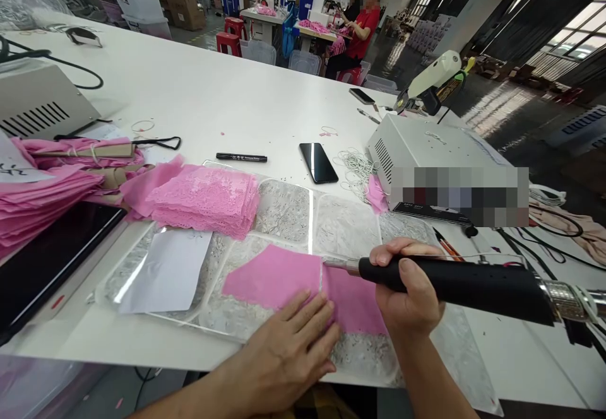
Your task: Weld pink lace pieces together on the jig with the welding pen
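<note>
My right hand (411, 289) is wrapped round a black handheld ultrasonic welder (487, 286), a thick cylinder with a narrow metal tip and a cable at its rear. The tip touches the top edge of a flat pink fabric piece (279, 276), where a pale line runs down across it. My left hand (293, 349) lies flat on the lower edge of the fabric, fingers stretched out beside that line. Under the fabric is a clear-covered, stone-patterned mat (286, 214). Behind it sits a stack of pink lace pieces (203, 198), with a white paper (165, 271) in front.
A black marker (241, 157) and a phone (319, 163) lie beyond the mat. At right stands a grey box (426, 147) with cables, beside tangled white elastic (355, 170). Pink fabric bundles (47, 204) and a black tablet-like device (52, 261) are at left. A person (362, 31) sits sewing behind.
</note>
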{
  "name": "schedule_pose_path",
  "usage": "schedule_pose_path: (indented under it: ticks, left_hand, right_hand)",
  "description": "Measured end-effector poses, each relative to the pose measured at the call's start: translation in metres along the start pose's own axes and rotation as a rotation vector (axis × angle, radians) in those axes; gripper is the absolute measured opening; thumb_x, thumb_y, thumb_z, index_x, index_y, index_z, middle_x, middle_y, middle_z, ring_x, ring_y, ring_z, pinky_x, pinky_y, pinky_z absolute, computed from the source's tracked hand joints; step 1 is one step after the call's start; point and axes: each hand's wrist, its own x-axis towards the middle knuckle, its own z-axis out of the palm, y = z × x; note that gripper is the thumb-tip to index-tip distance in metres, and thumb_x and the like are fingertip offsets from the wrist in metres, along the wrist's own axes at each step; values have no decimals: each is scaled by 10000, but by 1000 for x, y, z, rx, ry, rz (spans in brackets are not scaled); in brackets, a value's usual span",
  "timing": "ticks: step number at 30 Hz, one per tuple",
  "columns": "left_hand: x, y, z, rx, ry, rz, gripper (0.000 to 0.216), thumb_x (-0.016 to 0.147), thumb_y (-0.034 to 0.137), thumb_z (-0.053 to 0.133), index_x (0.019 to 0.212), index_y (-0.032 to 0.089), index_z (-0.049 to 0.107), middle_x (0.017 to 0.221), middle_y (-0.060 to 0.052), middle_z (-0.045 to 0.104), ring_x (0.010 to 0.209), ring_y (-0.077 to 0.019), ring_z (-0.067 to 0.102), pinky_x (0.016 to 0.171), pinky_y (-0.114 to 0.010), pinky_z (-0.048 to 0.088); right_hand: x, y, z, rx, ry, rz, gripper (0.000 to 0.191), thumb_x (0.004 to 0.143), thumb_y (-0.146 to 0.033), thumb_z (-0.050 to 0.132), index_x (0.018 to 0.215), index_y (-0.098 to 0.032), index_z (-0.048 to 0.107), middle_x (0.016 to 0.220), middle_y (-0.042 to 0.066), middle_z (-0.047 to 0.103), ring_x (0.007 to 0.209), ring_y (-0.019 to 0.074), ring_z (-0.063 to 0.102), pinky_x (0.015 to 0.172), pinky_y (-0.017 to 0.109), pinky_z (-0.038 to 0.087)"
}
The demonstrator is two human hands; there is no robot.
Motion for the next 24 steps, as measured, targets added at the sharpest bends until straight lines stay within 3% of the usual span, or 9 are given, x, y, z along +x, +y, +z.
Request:
schedule_pose_path:
  ticks: [5, 13, 24]
  left_hand:
    - [2, -2, -3, 15, 9, 26, 334, 982, 327, 467, 1184, 117, 630, 1228, -110, 657, 1169, -264, 603, 1017, -429, 483]
    - [6, -7, -9, 27, 19, 91, 297, 981, 277, 480, 1169, 122, 650, 1228, -102, 664, 1189, -260, 599, 983, -421, 533]
    - [6, -6, -10, 40, 12, 87, 293, 976, 257, 486, 1182, 135, 655, 1254, -91, 650, 1215, -248, 580, 1025, -403, 504]
  right_hand:
    - [5, -5, -6, 17, 76, 22, 104, 685, -213, 619, 778, -189, 579, 781, -15, 572, 554, 92, 532, 544, 291, 484]
    - [24, -26, -52, -87, 353, -33, 103, 605, -224, 586, 689, -181, 546, 703, -20, 526, 539, 94, 495, 516, 273, 442]
    - [17, -20, -60, -134, 305, -69, 99, 631, -227, 612, 698, -183, 555, 717, -15, 545, 535, 109, 516, 516, 296, 457]
